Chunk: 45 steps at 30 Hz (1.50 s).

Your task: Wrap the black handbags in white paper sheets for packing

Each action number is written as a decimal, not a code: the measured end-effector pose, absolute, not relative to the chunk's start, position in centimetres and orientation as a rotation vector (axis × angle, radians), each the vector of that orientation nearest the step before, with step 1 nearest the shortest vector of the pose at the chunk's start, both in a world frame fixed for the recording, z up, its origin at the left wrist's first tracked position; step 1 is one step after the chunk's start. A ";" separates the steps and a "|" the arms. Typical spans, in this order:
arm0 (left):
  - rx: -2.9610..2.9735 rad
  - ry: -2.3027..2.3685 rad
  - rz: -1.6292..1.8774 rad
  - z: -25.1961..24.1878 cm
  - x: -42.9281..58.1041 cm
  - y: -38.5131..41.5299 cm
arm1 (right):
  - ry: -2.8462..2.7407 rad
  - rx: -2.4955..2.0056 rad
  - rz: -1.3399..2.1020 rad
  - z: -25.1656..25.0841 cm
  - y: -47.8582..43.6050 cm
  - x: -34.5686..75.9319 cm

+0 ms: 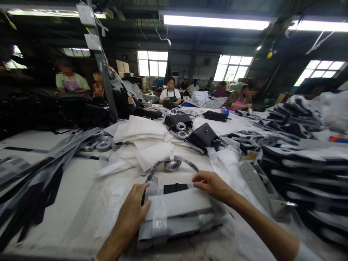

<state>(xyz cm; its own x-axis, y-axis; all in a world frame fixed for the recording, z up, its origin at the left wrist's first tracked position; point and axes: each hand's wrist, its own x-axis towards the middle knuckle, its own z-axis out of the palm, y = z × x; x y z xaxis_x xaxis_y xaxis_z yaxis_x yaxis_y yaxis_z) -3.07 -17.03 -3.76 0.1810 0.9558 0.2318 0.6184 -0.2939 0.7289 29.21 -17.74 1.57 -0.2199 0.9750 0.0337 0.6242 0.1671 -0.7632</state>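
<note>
In front of me lies a black handbag wrapped in white packing sheet (pixel 178 206), with a strip of clear tape down its left part. Its plastic-wrapped handle (pixel 155 167) arches up behind it, and a coiled wrapped strap (pixel 173 165) sits within the arch. My left hand (pixel 133 204) is closed on the bag's left top corner, near the handle's foot, thumb towards me. At the right top edge, by the other foot of the handle, my right hand (pixel 209 183) has its fingers bent together on the bag. Their exact hold there is partly hidden.
White sheets (pixel 144 139) pile up behind the bag. Beyond stand two black handbags (pixel 203 137) (pixel 178 121). Long wrapped straps (pixel 51 170) lie left; stacked black pieces (pixel 299 181) rise at right beside a grey metal device (pixel 262 188). Several co-workers sit farther back.
</note>
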 end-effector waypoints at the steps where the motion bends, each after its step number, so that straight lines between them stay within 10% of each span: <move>1: 2.109 1.449 0.989 -2.7 -2.3 -16.9 | -1.802 -1.594 0.845 1.7 -18.2 30.2; 25: 1.122 0.634 0.833 -4.7 6.8 -14.7 | -1.567 -2.296 1.633 0.3 -15.3 28.4; 45: 2.037 0.787 0.681 -4.8 8.2 -15.9 | -1.173 -1.721 1.663 -1.0 -20.9 29.6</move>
<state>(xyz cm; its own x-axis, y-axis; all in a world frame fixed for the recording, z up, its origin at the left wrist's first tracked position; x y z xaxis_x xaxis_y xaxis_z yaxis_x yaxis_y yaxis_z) 8.18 -15.94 -4.81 0.6572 0.7320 0.1796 0.2833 -0.4607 0.8411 29.57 -20.92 -0.99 -0.1014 0.8227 -0.5593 0.2507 -0.5230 -0.8146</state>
